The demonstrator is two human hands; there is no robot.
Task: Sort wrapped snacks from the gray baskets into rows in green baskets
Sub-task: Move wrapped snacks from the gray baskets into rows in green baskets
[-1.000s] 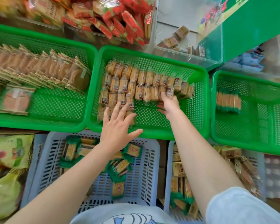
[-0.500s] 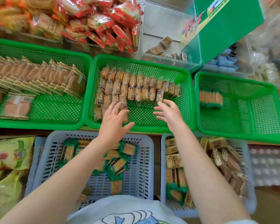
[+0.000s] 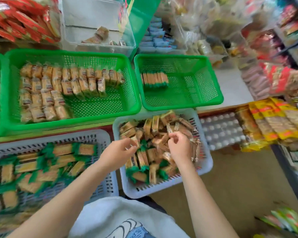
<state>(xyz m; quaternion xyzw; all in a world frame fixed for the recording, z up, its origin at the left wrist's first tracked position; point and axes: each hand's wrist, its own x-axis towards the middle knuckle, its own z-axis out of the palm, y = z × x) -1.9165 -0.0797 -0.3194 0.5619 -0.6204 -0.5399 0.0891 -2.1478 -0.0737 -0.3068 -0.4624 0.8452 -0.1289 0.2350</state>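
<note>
The big green basket [image 3: 129,86] sits at ten o'clock with snacks [image 3: 65,83] in rows. The small green basket [image 3: 213,79] sits at one o'clock. Both hands are over the gray basket [image 3: 205,162] in the middle. The left hand [image 3: 116,152] and right hand [image 3: 179,146] each have curled fingers; their grip is too blurry to tell.

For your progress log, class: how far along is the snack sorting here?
Done: the middle green basket holds several rows, the right green basket one short row. In hand: both hands, left and right, are picking in the right gray basket. Left: both gray baskets, including the left one, remain well stocked.
</note>
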